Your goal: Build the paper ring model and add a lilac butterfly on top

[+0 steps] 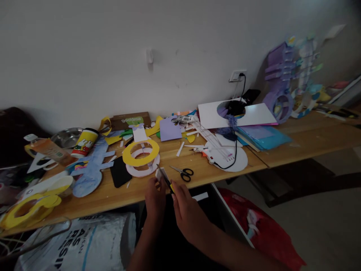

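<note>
Just past the table's front edge, my left hand point(155, 197) is closed on a small white piece point(160, 173), which looks like foam board or card. My right hand point(184, 205) grips a yellow-handled utility knife point(168, 182). Its dark blade lies against the white piece. A pair of black-handled scissors point(184, 173) rests on the table to the right of the knife. Left of my hands, a yellow ring point(141, 143) sits over a white ring-shaped cutout point(134, 172). Beside them is a flat black rectangle point(120, 172).
A white glue gun point(207, 153) with a cord lies on a white guitar-shaped cutout point(239, 162). Leftward are a tilted drink bottle point(50, 148), a yellow cup point(85, 142) and a metal bowl point(66, 137). A purple assembled model point(279, 75) stands at the right. An open drawer point(222, 203) is under my hands.
</note>
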`<state>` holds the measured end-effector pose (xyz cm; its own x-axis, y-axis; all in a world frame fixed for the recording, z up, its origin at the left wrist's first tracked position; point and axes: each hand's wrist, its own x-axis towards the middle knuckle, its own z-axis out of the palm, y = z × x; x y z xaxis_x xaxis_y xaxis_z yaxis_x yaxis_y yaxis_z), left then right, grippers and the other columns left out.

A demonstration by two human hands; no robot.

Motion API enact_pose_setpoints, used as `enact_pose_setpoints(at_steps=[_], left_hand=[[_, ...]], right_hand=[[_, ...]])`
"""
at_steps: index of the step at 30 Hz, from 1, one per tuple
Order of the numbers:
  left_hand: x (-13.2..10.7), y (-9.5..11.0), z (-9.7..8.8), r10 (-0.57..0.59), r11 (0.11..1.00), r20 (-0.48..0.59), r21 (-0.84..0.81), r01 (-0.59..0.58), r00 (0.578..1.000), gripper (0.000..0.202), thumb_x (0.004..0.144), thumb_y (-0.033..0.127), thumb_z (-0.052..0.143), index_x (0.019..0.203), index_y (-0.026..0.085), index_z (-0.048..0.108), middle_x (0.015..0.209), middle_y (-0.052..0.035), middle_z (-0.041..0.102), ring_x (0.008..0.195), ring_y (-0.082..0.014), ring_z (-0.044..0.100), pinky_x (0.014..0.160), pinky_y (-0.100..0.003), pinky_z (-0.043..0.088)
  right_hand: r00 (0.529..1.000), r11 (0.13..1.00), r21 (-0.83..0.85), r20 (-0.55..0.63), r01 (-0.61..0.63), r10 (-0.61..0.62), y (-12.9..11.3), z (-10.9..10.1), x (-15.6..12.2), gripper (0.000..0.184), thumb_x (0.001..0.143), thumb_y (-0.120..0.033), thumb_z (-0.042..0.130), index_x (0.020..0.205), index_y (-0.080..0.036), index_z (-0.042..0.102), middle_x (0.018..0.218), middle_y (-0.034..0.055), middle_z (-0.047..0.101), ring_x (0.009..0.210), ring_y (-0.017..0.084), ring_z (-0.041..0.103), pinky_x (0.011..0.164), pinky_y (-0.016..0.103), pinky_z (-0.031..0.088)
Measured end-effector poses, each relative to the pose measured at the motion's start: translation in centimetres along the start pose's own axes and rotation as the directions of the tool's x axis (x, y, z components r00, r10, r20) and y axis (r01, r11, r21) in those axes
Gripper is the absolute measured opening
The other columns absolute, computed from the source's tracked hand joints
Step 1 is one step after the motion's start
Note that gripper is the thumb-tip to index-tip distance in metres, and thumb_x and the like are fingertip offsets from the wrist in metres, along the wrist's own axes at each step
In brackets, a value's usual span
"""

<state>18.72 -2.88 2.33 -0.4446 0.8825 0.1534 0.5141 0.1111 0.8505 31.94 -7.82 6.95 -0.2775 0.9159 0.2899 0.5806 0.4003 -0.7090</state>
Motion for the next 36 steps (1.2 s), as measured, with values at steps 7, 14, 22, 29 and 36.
enact_pose_setpoints(at_steps=[7, 14, 22, 29, 36], left_hand=[[-0.02, 0.40, 0.04, 0.001, 1.000, 0.024, 0.002, -0.001, 1.000, 0.023, 0.087, 0.041, 0.055, 0.094, 0.020, 0.060, 0.087, -0.0093, 0.075, 0.082, -0.0267, 0.073, 0.068, -0.036, 0.055], [-0.21, 0.80, -0.12, -0.009, 1.000, 0.024, 0.008, 0.009, 1.000, 0.021, 0.086, 0.040, 0.055, 0.092, 0.020, 0.060, 0.086, -0.0102, 0.075, 0.081, -0.0268, 0.073, 0.068, -0.036, 0.055], [-0.27, 0.21, 0.11, -0.002, 1.000, 0.032, 0.016, 0.001, 0.999, 0.022, 0.089, 0.040, 0.055, 0.093, 0.020, 0.061, 0.085, -0.0099, 0.075, 0.084, -0.0283, 0.073, 0.067, -0.036, 0.054], [-0.33, -0.03, 0.26, 0.011, 1.000, 0.053, -0.002, -0.010, 0.999, 0.024, 0.090, 0.042, 0.054, 0.095, 0.020, 0.061, 0.087, -0.0113, 0.075, 0.086, -0.0294, 0.074, 0.067, -0.037, 0.056], [-0.91, 0.06, -0.14, 0.100, 0.995, 0.071, -0.035, -0.098, 0.992, 0.027, 0.095, 0.040, 0.049, 0.110, 0.020, 0.060, 0.099, -0.0102, 0.074, 0.085, -0.0235, 0.074, 0.070, -0.034, 0.059]], right_hand=[[1.000, 1.000, -0.029, 0.003, -0.004, 0.004, -0.24, -0.33, -0.02, 0.043, 0.100, -0.015, 0.031, 0.143, -0.010, 0.038, 0.128, 0.0213, 0.057, 0.117, 0.029, 0.063, 0.092, 0.045, 0.059], [1.000, 0.999, -0.041, -0.031, -0.001, 0.000, -0.28, -0.18, -0.22, 0.042, 0.101, -0.016, 0.032, 0.143, -0.014, 0.039, 0.130, 0.0196, 0.057, 0.111, 0.029, 0.066, 0.087, 0.044, 0.061], [0.999, 1.000, -0.024, -0.040, 0.013, -0.014, -0.19, -0.20, -0.21, 0.042, 0.101, -0.014, 0.032, 0.142, -0.015, 0.038, 0.132, 0.0186, 0.056, 0.120, 0.027, 0.061, 0.096, 0.043, 0.057], [0.999, 0.997, -0.078, -0.041, 0.006, -0.009, 0.01, 0.01, -0.31, 0.042, 0.100, -0.014, 0.032, 0.142, -0.014, 0.038, 0.132, 0.0211, 0.056, 0.114, 0.029, 0.065, 0.088, 0.044, 0.060], [0.992, 0.980, -0.177, 0.071, -0.089, 0.103, -0.79, -0.37, -0.38, 0.041, 0.100, -0.013, 0.032, 0.139, -0.011, 0.041, 0.128, 0.0213, 0.057, 0.095, 0.027, 0.071, 0.076, 0.040, 0.062]])
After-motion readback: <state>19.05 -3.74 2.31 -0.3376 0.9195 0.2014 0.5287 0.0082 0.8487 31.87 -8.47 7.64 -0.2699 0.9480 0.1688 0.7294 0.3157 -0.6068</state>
